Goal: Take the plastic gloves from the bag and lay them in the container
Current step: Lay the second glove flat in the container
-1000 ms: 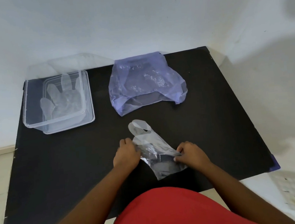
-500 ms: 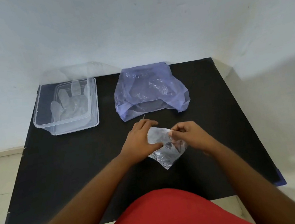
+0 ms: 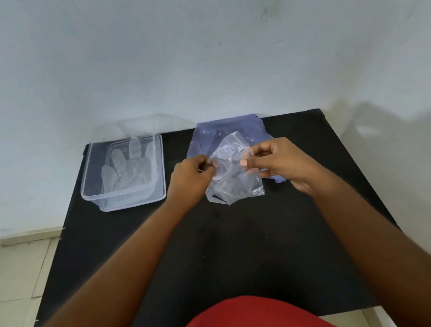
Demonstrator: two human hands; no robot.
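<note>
A crumpled clear plastic glove (image 3: 233, 173) hangs in the air between my two hands, above the black table. My left hand (image 3: 190, 178) pinches its left edge. Its right edge is pinched by my right hand (image 3: 279, 160). Right behind the glove lies the bluish plastic bag (image 3: 229, 130), partly hidden by the glove and my right hand. The clear rectangular container (image 3: 125, 171) stands at the table's back left with another clear glove (image 3: 126, 168) spread flat inside it.
The black table (image 3: 244, 240) stands against a white wall. A clear lid (image 3: 135, 125) leans behind the container. Tiled floor shows to the left, and my red clothing fills the bottom edge.
Both hands have lifted the glove off the table and moved it away from me, up in front of the bag. The glove has gone from lying stretched out to crumpled between my fingers.
</note>
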